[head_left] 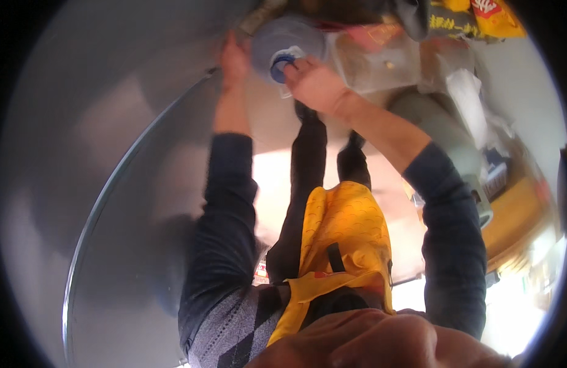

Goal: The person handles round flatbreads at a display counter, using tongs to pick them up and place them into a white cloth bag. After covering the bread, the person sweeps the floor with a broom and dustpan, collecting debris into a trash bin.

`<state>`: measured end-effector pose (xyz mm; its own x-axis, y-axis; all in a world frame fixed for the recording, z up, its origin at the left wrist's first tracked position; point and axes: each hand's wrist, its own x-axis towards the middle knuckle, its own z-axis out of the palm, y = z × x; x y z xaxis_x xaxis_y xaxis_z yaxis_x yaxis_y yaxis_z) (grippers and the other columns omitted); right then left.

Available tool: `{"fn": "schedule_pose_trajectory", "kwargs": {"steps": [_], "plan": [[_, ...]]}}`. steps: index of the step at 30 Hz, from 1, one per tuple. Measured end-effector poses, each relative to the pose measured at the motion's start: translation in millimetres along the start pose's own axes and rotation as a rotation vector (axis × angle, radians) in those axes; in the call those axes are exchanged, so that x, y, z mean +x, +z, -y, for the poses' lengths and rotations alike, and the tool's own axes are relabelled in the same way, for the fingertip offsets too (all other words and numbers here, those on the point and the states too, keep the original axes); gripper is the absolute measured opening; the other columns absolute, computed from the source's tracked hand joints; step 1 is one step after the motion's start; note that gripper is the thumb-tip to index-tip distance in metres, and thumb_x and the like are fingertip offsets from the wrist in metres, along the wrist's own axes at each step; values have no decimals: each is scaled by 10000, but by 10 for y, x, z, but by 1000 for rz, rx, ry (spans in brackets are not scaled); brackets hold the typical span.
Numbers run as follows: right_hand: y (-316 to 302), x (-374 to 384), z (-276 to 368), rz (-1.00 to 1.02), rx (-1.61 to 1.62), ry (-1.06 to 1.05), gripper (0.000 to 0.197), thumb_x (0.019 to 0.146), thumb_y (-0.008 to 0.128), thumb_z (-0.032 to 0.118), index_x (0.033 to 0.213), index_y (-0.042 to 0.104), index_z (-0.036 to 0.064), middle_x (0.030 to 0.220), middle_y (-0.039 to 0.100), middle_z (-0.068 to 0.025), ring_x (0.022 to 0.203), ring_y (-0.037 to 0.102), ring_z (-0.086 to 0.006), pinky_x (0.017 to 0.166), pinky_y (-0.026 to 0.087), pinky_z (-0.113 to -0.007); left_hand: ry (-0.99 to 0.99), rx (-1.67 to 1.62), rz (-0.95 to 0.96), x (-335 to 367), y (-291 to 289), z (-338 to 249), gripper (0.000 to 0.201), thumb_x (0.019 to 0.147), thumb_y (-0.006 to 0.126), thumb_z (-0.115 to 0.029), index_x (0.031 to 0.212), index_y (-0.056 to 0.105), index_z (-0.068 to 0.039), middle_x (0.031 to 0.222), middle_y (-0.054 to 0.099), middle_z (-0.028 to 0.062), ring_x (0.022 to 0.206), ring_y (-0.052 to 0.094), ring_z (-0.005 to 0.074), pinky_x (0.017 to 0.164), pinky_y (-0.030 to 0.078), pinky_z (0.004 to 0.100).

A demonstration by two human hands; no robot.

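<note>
A large translucent bluish water jug (288, 38) stands or leans ahead of me, its neck end toward me. At the neck is a round blue cap (282, 67) with something white around it. My right hand (317, 86) is closed with its fingers on the cap's right edge. My left hand (234, 61) is beside the jug's left side, smeared by motion, and its fingers cannot be made out. Whether it touches the jug is unclear.
On the left a grey panel with a curved metal edge (111, 175) runs close to my left arm. Clear plastic tubs (376, 66) sit right of the jug. Farther right are a grey-green cylinder (440, 132), a white plastic bag (466, 98) and yellow packages (501, 18).
</note>
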<state>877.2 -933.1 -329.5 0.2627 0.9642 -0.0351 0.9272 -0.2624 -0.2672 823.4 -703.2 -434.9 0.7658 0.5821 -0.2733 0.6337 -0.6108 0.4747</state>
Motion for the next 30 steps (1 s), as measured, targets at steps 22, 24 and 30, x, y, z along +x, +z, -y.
{"fn": "schedule_pose_trajectory", "kwargs": {"steps": [22,24,30], "plan": [[-2657,-3302,1326,857,126,-136,315,822,670,235,1064,726,43,1108,715,-198,1067,663,-384,925,537,-474,-835,-1043,-1580,-9767,-3656,1626,427,1091,413,-444,1124,606,-65,948,621,45,892,608,150,837,528,333],[-2737,-3285,1290,720,34,-126,322,823,663,232,1077,726,45,1109,713,-202,1054,664,-394,926,535,-477,-615,-1321,-1541,-8961,-4379,1489,694,1077,349,-536,1580,302,-59,1624,335,179,1479,368,286,1211,254,484],[-3114,-3143,2011,168,135,96,297,826,672,137,1095,694,15,1013,700,-248,999,660,-434,903,538,-482,-13,-1540,-1179,-7759,-5402,1417,546,1106,285,-454,1378,518,-42,1326,617,140,1217,578,290,1057,441,428]]}}
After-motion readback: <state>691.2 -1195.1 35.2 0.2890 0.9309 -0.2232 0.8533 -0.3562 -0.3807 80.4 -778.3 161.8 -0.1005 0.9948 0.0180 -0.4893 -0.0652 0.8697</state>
